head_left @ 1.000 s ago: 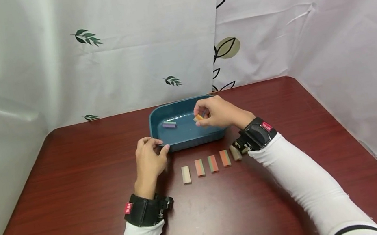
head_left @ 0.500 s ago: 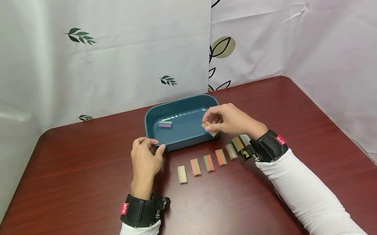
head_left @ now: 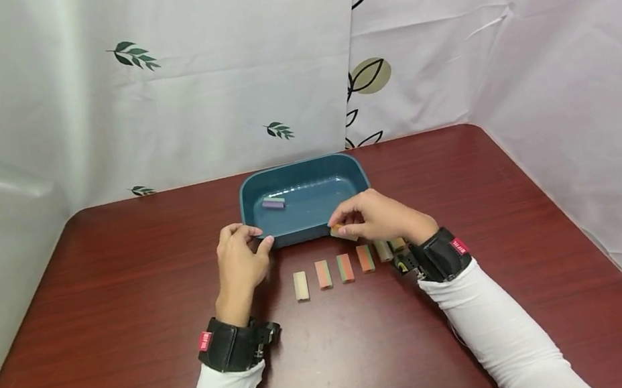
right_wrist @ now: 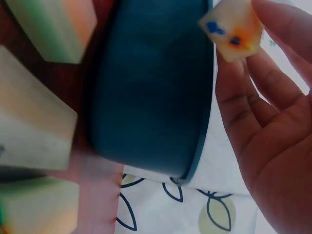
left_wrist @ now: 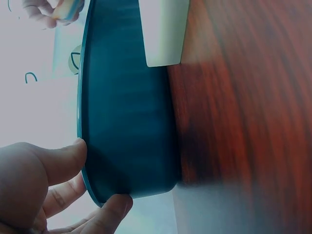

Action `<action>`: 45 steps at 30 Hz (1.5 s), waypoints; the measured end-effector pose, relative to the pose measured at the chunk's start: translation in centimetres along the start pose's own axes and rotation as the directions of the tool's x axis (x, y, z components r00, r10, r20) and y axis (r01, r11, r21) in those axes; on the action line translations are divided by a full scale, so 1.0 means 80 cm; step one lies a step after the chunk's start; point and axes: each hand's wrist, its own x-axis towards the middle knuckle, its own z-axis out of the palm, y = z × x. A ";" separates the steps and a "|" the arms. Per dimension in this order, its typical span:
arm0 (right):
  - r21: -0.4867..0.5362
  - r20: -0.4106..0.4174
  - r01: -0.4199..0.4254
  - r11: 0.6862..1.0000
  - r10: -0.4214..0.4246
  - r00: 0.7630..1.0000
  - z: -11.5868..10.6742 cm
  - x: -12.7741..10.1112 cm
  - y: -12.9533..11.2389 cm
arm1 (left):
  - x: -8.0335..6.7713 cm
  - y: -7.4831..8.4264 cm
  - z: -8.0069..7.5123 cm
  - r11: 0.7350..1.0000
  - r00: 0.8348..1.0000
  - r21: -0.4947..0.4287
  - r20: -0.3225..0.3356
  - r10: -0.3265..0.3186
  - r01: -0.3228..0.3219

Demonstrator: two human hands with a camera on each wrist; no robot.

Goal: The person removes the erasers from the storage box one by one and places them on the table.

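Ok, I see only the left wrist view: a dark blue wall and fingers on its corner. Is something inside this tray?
Observer: Yes, one purple block lies inside the tray, toward its far left.
Operator: And what does the right hand do?
Observer: It pinches a small block close to the tray's front wall; the block's end face has orange and blue marks.
Operator: Is anything on the table?
Observer: A row of blocks lies in front of the tray, at least five; the wrist strap hides the row's right end.
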 end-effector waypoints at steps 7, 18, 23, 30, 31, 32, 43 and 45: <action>-0.096 0.092 0.043 0.994 -0.034 0.995 0.015 0.002 -0.007 | 0.001 0.000 0.002 1.000 1.000 0.007 0.018 0.012 -0.013; -0.308 0.049 0.028 0.951 -0.013 0.999 0.045 0.010 -0.021 | 0.002 0.000 -0.001 1.000 1.000 0.016 0.019 0.001 -0.001; -0.366 0.034 -0.004 0.930 0.018 0.999 0.057 0.013 -0.022 | 0.003 0.001 -0.002 1.000 1.000 0.013 0.027 -0.010 0.010; -0.362 0.009 -0.029 0.932 0.035 0.999 0.064 0.015 -0.019 | 0.003 0.002 -0.001 1.000 1.000 0.014 0.017 0.001 -0.001; -0.357 0.010 -0.033 0.933 0.039 0.999 0.064 0.015 -0.018 | 0.003 0.002 -0.001 1.000 1.000 0.014 0.017 0.001 -0.001; -0.351 0.012 -0.037 0.936 0.044 0.999 0.064 0.015 -0.018 | 0.003 0.002 -0.001 1.000 1.000 0.014 0.017 0.001 -0.002; -0.332 0.125 -0.031 0.943 0.076 0.989 0.062 0.017 -0.015 | 0.003 0.003 -0.001 1.000 0.999 0.019 0.028 -0.015 0.014; -0.334 0.146 -0.029 0.942 0.083 0.986 0.063 0.017 -0.013 | 0.003 0.003 -0.001 1.000 0.999 0.025 0.032 -0.018 0.017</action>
